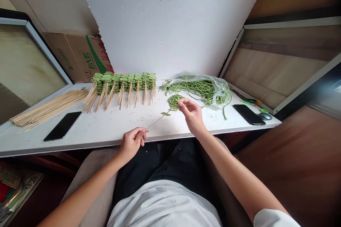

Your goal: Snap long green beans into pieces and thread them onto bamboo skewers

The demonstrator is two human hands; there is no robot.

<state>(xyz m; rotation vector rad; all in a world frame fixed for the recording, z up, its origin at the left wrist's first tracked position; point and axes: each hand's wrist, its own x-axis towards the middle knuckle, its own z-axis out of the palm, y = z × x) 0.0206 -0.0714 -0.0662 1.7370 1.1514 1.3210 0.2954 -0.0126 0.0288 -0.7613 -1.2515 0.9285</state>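
Observation:
My left hand [133, 141] pinches the lower end of a thin wooden skewer [154, 123] in front of the white table's edge. Toward its upper end the skewer carries a few short green bean pieces [165, 114]. My right hand [192, 115] is closed beside the skewer's tip, thumb and index finger pressed together; what lies between them is hidden. Just behind that hand is a small heap of cut bean pieces [174, 101]. Farther back, long green beans [197, 88] spill from a clear plastic bag [221, 87].
Stacked bean skewers [125, 82] line the back left, sticks facing me. Loose bamboo skewers [50, 106] and a phone [63, 126] lie at the left. Another phone [249, 114] and a mouse [265, 116] are at the right. A white foam board [167, 32] stands behind.

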